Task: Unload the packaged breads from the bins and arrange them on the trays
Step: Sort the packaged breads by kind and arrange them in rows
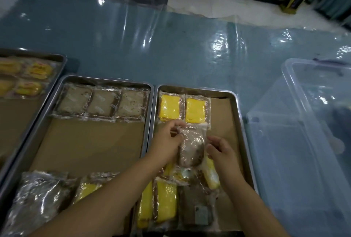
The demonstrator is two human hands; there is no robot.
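My left hand [168, 140] pinches the top left corner of a clear-wrapped brown bread pack [191, 148] over the right tray [240, 122]. My right hand [221, 151] lies against the pack's right edge with fingers loosely curled. Two yellow bread packs [182, 109] lie side by side at the far end of that tray. More yellow and brown packs [167, 201] are piled at its near end. The middle tray [57, 92] holds three brown packs [102, 103] in a row at the back and loose packs [38, 196] at the front.
A third tray [62, 60] at far left carries several yellow packs. A clear plastic bin [288, 77] stands to the right of the trays. All sit on a table covered with wrinkled clear plastic sheet [171, 46]. Brown paper lines the trays.
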